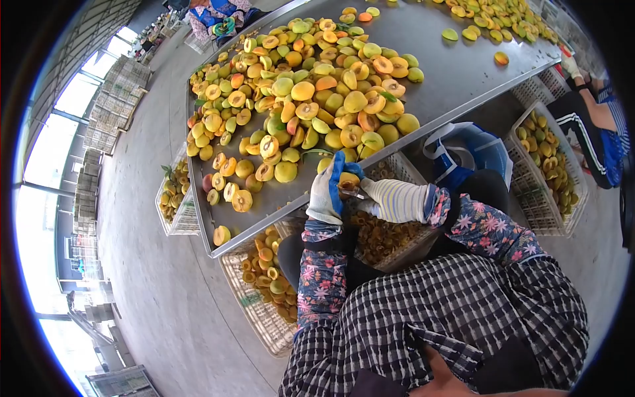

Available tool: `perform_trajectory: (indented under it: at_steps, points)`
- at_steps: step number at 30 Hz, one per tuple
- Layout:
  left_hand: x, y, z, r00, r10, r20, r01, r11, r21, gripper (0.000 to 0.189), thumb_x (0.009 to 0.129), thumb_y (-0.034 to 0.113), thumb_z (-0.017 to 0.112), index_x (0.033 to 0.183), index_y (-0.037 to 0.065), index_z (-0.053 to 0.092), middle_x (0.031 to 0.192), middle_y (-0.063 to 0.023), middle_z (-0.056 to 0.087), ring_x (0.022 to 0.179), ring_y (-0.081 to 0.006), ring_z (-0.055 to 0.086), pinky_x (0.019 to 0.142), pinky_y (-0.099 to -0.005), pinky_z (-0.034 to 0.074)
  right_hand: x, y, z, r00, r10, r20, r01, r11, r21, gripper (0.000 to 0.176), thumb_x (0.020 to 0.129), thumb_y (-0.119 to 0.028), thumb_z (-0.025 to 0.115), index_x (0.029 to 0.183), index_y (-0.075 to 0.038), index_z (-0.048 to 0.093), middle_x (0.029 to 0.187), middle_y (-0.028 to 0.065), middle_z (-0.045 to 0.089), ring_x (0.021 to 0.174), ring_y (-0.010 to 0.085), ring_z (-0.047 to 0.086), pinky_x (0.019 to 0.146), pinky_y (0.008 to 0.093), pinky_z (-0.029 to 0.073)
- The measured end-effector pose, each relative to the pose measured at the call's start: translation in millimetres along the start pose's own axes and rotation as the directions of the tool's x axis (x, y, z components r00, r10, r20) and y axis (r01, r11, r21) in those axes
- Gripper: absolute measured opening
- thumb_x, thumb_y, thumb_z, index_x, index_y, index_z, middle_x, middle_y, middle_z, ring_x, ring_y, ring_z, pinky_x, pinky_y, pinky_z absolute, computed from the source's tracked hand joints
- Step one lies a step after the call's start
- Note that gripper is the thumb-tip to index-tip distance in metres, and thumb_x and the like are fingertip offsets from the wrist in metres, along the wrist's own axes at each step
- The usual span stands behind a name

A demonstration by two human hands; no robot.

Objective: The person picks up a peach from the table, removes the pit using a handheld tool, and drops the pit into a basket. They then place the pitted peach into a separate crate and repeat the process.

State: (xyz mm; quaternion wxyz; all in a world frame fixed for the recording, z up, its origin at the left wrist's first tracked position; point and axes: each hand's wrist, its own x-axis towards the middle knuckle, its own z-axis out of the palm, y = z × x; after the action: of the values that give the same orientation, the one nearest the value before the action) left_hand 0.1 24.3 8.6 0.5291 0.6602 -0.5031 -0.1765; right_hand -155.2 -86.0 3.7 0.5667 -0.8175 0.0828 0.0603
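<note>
My left hand, in a white and blue glove, is closed around a halved apricot with its cut face toward me. Close against that fruit, my right hand in a striped knit glove grips a small metal tool, mostly covered by the fingers. Both hands are at the near edge of a metal table. A large heap of whole and halved yellow apricots lies on it just beyond them. Below my hands, a crate holds many brownish fruit pieces.
A white crate of apricot halves stands beside my left knee. Another filled crate is at the right, near a co-worker's gloved hand. A blue and white bag hangs by the table edge. Another person works across the table.
</note>
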Motion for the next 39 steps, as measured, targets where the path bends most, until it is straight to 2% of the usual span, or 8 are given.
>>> perform_trajectory:
  at_steps: [4, 8, 15, 30, 33, 35, 37, 39]
  points:
    - [6.9, 12.7, -1.1, 0.877, -0.385, 0.286, 0.417, 0.317, -0.851, 0.065, 0.101, 0.056, 0.041, 0.111, -0.005, 0.062, 0.099, -0.0152, 0.069, 0.087, -0.0267, 0.069, 0.084, -0.0373, 0.057, -13.2, -21.6, -9.0, 0.996, -0.087, -0.028, 0.09, 0.981, 0.173, 0.03, 0.101, -0.033, 0.053, 0.116, -0.007, 0.053, 0.086, 0.0055, 0.058, 0.068, 0.0142, 0.055, 0.062, 0.0271, 0.046]
    - [8.1, 33.6, 32.5, 0.857, -0.482, -0.182, -0.012, 0.334, -0.942, 0.069, 0.099, 0.062, 0.038, 0.109, -0.003, 0.059, 0.099, -0.0173, 0.067, 0.087, -0.0378, 0.068, 0.083, -0.0515, 0.057, -24.5, -58.2, -20.0, 0.971, 0.192, 0.142, -0.238, 0.72, 0.653, 0.024, 0.099, -0.035, 0.056, 0.1, -0.012, 0.051, 0.067, -0.0016, 0.048, 0.045, 0.0077, 0.047, 0.038, 0.0229, 0.038]
    - [2.7, 17.2, 16.3, 0.921, -0.389, -0.019, 0.265, 0.661, -0.702, 0.049, 0.101, 0.045, 0.049, 0.107, -0.002, 0.056, 0.081, -0.0172, 0.064, 0.068, -0.0336, 0.067, 0.069, -0.0455, 0.059, -23.5, -51.7, -10.4, 0.986, 0.155, 0.062, -0.167, 0.934, 0.315, 0.028, 0.099, -0.034, 0.057, 0.11, -0.008, 0.056, 0.067, -0.003, 0.049, 0.05, 0.0101, 0.047, 0.046, 0.0264, 0.038]
    - [4.3, 34.2, -2.9, 0.77, -0.638, -0.004, 0.022, 0.033, -0.999, 0.037, 0.095, 0.047, 0.059, 0.089, 0.01, 0.058, 0.083, -0.0077, 0.064, 0.075, -0.0316, 0.064, 0.071, -0.045, 0.056, -62.4, -72.8, -16.9, 0.981, 0.123, 0.151, -0.194, 0.681, 0.706, 0.037, 0.103, -0.042, 0.046, 0.106, -0.006, 0.055, 0.059, -0.0018, 0.046, 0.038, 0.0088, 0.04, 0.035, 0.0244, 0.032]
    - [-32.5, 22.6, -55.5, 0.732, -0.615, -0.294, -0.016, 0.416, -0.909, 0.038, 0.095, 0.042, 0.061, 0.104, 0.005, 0.062, 0.088, -0.0095, 0.069, 0.073, -0.0296, 0.067, 0.068, -0.0408, 0.056, -79.2, -48.4, -36.1, 0.991, 0.084, 0.107, -0.114, 0.944, 0.311, 0.035, 0.101, -0.037, 0.049, 0.114, -0.004, 0.051, 0.066, 0.0096, 0.055, 0.05, 0.0233, 0.055, 0.046, 0.0331, 0.044]
    - [-70.8, 32.9, -106.3, 0.814, -0.057, -0.578, 0.187, 0.968, 0.167, 0.037, 0.101, 0.033, 0.054, 0.11, 0.0, 0.066, 0.096, -0.0107, 0.07, 0.082, -0.0219, 0.069, 0.073, -0.0325, 0.055, -94.3, -26.8, -32.8, 0.998, -0.057, 0.027, 0.062, 0.979, -0.194, 0.036, 0.099, -0.033, 0.053, 0.118, -0.003, 0.048, 0.074, 0.0179, 0.062, 0.063, 0.0333, 0.063, 0.056, 0.0393, 0.05]
    - [-93.6, 28.7, -147.5, 0.659, -0.512, -0.551, 0.502, 0.845, -0.184, 0.037, 0.096, 0.034, 0.06, 0.111, 0.001, 0.067, 0.099, -0.0128, 0.07, 0.088, -0.0266, 0.068, 0.079, -0.0356, 0.054, -110.3, -41.5, -34.8, 0.981, 0.191, 0.013, -0.166, 0.883, -0.439, 0.038, 0.095, -0.027, 0.057, 0.121, -0.001, 0.045, 0.089, 0.0259, 0.064, 0.086, 0.0427, 0.064, 0.071, 0.0451, 0.052]
    - [-115.3, 24.5, -168.5, 0.727, -0.358, -0.586, 0.668, 0.565, 0.484, 0.037, 0.09, 0.036, 0.065, 0.109, 0.004, 0.069, 0.105, -0.0154, 0.07, 0.098, -0.0322, 0.066, 0.086, -0.0403, 0.051, -120.3, -18.8, -31.5, 0.992, 0.125, 0.001, -0.108, 0.866, -0.489, 0.035, 0.094, -0.023, 0.058, 0.121, -0.003, 0.047, 0.094, 0.023, 0.066, 0.088, 0.0411, 0.065, 0.073, 0.0451, 0.052]
